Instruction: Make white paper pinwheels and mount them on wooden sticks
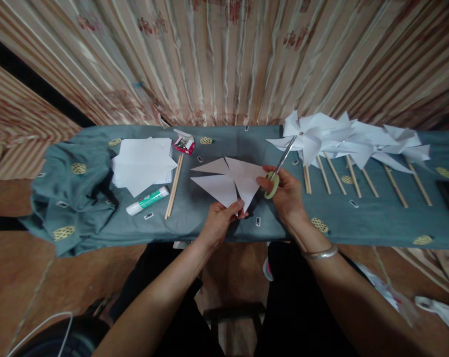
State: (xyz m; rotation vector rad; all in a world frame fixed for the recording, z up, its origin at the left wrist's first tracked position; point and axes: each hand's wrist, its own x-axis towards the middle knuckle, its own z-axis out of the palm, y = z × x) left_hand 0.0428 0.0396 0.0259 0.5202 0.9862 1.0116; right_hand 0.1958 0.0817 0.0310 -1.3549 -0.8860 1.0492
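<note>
While your left grip (223, 219) pinches the paper (248, 174), your right grip (288, 194), at its right, clasps scissors (280, 164) pointing forward.

Only illegible print, on the glue stick (147, 201) and the small patches (258, 221) of the teal cloth (194, 231).

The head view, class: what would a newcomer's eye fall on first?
Probably the white paper pinwheels, clustered on the right side of the blue-green cloth. Then, near the centre, the slit paper in the left hand and the scissors in the right hand.
</note>
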